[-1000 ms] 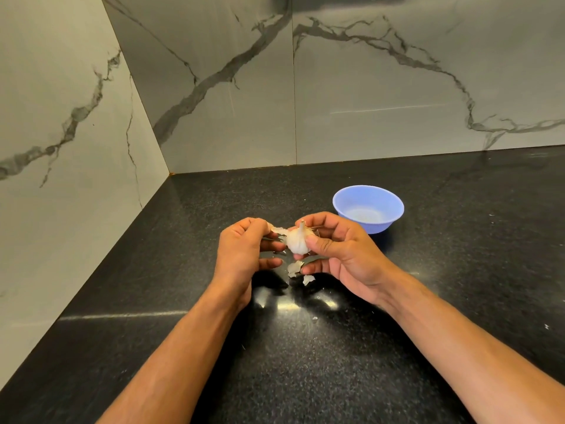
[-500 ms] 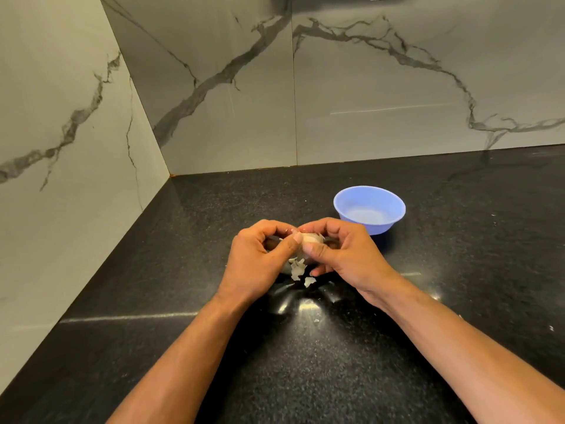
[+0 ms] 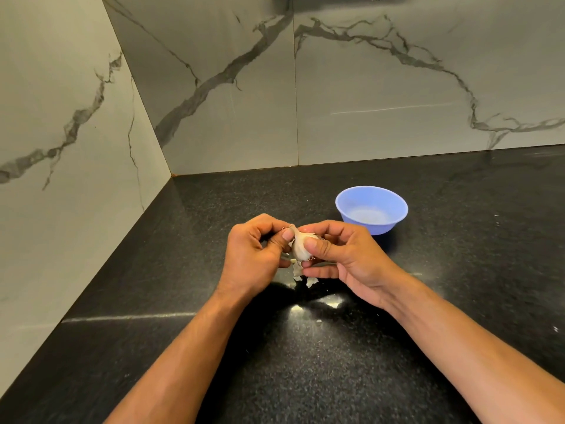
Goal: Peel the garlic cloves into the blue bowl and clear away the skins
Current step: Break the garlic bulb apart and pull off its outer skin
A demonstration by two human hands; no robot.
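Note:
A white garlic bulb (image 3: 299, 244) with its stem pointing up is held above the black counter between both hands. My right hand (image 3: 345, 258) grips it, thumb across its front and fingers behind. My left hand (image 3: 253, 255) has curled fingers and its thumb pinches the bulb's skin at the upper left side. Torn white skins (image 3: 301, 275) lie on the counter just under the hands. The blue bowl (image 3: 371, 209) stands behind and to the right of my right hand; no cloves show in it.
The black speckled counter (image 3: 305, 362) meets marble walls at the left and back, forming a corner (image 3: 172, 175). A few tiny skin flecks (image 3: 319, 321) lie near the front, and small white specks (image 3: 555, 328) sit at the far right.
The bulb, covered by both thumbs half a second ago, is exposed again with its stem upright. My left thumb has shifted to the bulb's left side.

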